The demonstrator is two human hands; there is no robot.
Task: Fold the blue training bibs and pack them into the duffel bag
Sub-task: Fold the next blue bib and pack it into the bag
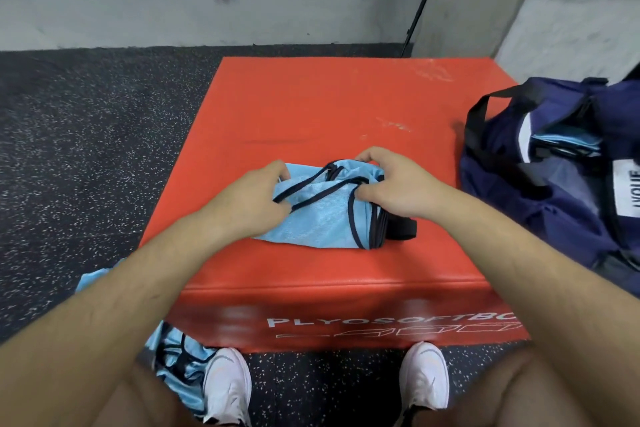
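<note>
A light blue training bib [322, 218] with dark trim lies partly folded on the red plyo box [311, 107]. My left hand [256, 198] pinches its left edge. My right hand [394, 184] grips the bunched right end, fingers curled into the fabric. A navy duffel bag [554, 191] stands open on the box's right side, with folded blue bibs [568, 142] showing inside. More blue bibs [180, 360] lie in a heap on the floor by my left foot, partly hidden by my left arm.
The box stands on dark speckled rubber floor [86, 149], close to a grey wall at the back. A black strap [401, 229] lies under the bib's right end. My white shoes [422, 378] touch the box's front.
</note>
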